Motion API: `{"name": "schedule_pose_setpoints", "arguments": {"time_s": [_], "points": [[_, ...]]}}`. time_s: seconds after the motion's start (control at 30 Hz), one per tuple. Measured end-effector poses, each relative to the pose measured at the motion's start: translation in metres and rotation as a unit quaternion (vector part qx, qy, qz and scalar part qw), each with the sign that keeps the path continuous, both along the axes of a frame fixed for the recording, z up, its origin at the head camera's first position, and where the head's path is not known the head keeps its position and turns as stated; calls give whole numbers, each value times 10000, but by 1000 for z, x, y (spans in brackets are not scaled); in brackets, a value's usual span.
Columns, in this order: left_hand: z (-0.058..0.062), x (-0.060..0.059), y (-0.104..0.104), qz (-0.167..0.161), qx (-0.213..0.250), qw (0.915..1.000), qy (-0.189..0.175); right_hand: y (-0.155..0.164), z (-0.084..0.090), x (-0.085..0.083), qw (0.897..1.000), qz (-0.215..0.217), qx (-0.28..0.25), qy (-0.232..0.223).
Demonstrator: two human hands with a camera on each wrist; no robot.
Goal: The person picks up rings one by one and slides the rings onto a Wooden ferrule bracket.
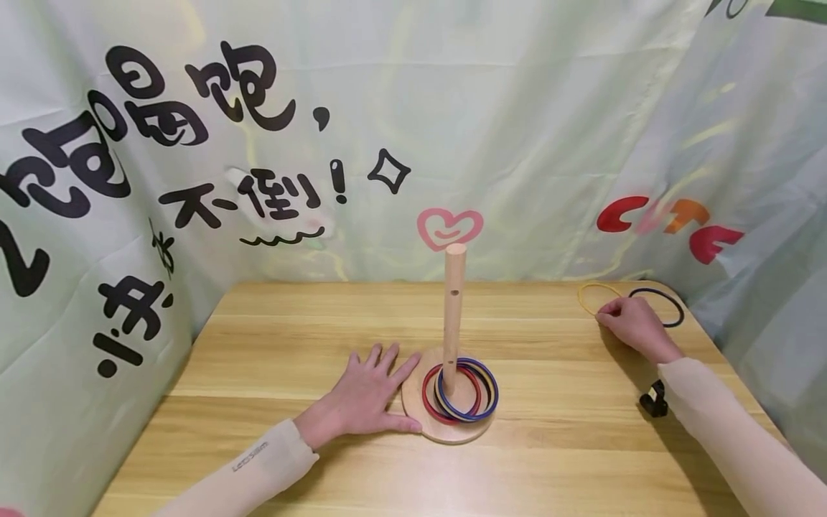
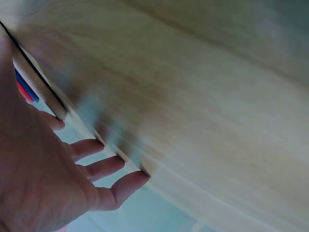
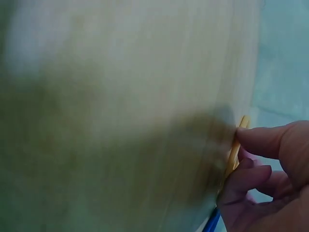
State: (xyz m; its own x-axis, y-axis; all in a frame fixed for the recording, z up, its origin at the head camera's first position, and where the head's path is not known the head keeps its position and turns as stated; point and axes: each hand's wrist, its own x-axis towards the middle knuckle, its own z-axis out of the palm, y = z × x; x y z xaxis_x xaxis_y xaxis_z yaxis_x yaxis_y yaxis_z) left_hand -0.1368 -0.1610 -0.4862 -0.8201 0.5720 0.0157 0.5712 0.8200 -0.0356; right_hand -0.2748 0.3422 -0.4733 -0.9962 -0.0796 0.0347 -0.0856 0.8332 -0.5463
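one hand steadies the base, the other takes a ring

the left hand [image 1: 365, 395] lies flat, fingers spread, at nine o'clock of the wooden base [image 1: 446, 429], likely bracing it. the right hand [image 1: 636, 327] pinches the yellow ring [image 1: 589, 293] at the table's [image 1: 291, 337] two o'clock corner, the black ring [image 1: 665, 305] beside it.

Left hand [image 1: 365, 395]: flat, palm down, fingers [image 2: 104, 166] straight and spread, thumb out to its right.
Right hand [image 1: 633, 323]: knuckles up, fingers [image 3: 263, 140] curled in a pinch.
Arms: both in pale sleeves, forearms angled inward.
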Motion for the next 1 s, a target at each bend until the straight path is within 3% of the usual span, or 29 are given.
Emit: {"name": "schedule_pose_setpoints", "arguments": {"time_s": [0.17,0.37,0.63,1.0], "points": [[0,0,0,-21,20,10000,4,-10,1,4,9987,432,93,247],[3,1,1,-14,60,10000,-9,-27,13,20,9983,527,192,166],[4,2,-1,-13,28,10000,21,-55,30,52,9943,864,-24,632],[3,2,0,-38,40,10000,54,-96,55,101,9789,1385,-365,1454]]}}
